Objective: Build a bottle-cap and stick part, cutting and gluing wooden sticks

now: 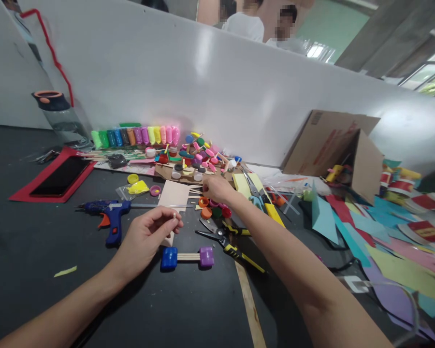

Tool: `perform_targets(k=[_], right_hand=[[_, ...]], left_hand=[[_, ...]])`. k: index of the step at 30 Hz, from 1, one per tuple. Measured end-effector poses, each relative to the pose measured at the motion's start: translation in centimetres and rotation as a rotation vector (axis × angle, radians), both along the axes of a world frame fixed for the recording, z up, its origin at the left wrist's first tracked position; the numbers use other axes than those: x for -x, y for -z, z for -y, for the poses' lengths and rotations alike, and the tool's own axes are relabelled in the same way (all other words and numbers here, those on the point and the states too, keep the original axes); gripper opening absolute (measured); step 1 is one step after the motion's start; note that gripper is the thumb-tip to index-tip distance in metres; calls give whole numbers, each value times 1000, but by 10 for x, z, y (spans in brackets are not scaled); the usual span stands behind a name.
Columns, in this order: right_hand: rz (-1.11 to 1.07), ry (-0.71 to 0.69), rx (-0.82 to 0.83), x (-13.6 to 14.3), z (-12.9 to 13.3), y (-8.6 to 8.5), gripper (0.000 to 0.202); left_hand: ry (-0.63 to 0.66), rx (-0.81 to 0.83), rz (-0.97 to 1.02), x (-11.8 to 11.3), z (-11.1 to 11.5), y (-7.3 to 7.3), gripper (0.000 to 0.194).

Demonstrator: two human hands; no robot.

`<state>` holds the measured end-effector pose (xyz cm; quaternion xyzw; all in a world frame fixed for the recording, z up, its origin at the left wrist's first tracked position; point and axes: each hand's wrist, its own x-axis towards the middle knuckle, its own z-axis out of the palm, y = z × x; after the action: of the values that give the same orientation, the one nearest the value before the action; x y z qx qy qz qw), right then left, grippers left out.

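On the table point(148, 309), my left hand point(154, 232) has a small stick point(174, 216) between its fingertips. The glue gun point(116, 212) lies to its left, and the two joined blocks point(169, 258) lie nearer me. Farther left, a phone point(61, 176) rests on a sheet point(20, 193), with a bottle point(63, 118) behind. My right hand point(215, 189) reaches beyond the small pots point(206, 212) and cutters point(221, 233); scissors point(253, 186) lie to its right. A row of packets point(139, 136) stands along the partition point(148, 72) behind. Right of my forearm, cut paper point(406, 275) spreads before leaning cardboard point(311, 145).
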<state>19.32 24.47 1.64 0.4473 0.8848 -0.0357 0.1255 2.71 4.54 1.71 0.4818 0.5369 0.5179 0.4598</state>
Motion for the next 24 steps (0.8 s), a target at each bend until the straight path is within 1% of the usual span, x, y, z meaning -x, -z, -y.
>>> perform_targets(k=[3,6,9,12,14,16,21,23,24], right_hand=[[-18,24,7,-7,2,-8,34],[-41,59,10,-20,11,-21,34],[-78,99,9,-36,30,-34,33],[-134,131,1,-49,52,-40,33],[-168,140,-6,-55,62,-38,32],[-188,143,-30,-57,64,-31,32],[-168,149,-166,-57,48,-12,33],[-152,105,-187,-53,45,-9,33],[-144,61,-178,-50,46,-9,33]], left_hand=[[-14,13,9,2,-2,1,18],[-23,33,42,4,-3,2,20],[0,83,110,5,-3,4,24],[37,144,185,4,-3,6,26],[53,171,223,3,-4,8,26],[63,187,251,2,-4,10,26],[62,199,287,3,-6,14,25],[57,201,293,4,-7,15,25],[53,200,295,4,-7,15,25]])
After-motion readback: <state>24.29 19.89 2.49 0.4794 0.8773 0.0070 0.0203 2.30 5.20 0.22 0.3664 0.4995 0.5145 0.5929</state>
